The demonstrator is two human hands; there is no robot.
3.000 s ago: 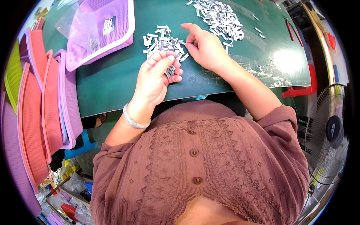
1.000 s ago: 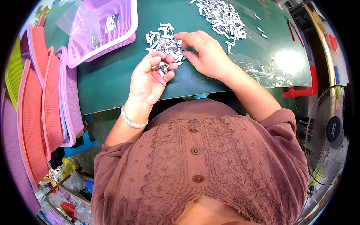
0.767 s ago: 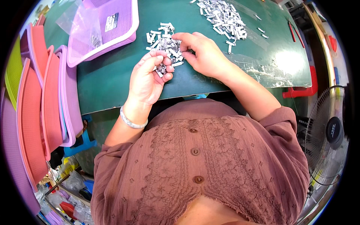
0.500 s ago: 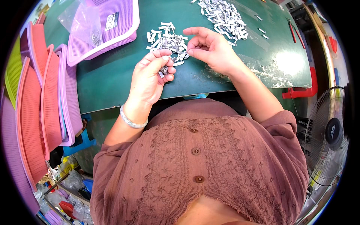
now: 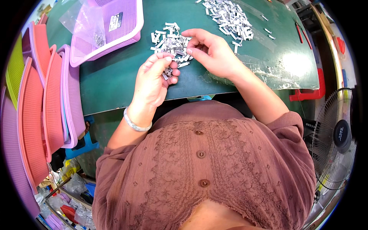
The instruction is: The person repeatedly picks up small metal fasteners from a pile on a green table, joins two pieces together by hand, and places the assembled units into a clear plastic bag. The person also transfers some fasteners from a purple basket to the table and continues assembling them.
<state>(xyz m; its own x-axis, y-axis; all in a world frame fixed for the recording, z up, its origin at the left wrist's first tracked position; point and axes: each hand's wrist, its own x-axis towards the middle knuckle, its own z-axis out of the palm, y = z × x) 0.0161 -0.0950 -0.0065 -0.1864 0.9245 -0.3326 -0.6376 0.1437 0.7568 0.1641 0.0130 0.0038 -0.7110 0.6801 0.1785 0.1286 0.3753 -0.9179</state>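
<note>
Small silvery metal pieces (image 5: 167,73) are cupped in my left hand (image 5: 155,78), whose fingers curl round them; their exact kind is too small to make out. Just past it, a pile of similar flat metal pieces (image 5: 170,40) lies on the green tabletop. My right hand (image 5: 211,51) reaches to the right edge of that pile, fingers bent and the thumb held apart from the forefinger. No piece shows in the right hand, though its curled lower fingers are partly hidden. A second, larger heap of the metal pieces (image 5: 230,19) lies farther back to the right.
A purple mesh basket (image 5: 136,36) with a clear plastic bag (image 5: 86,25) stands at the back left. Several stacked baskets (image 5: 32,126) rise at the left. Red-handled pliers (image 5: 299,32) lie near the right edge of the green table (image 5: 115,86). A fan (image 5: 333,138) stands at the right.
My right hand has moved slightly left, over the edge of the near pile. The left hand has stayed almost in place, still holding its metal pieces.
</note>
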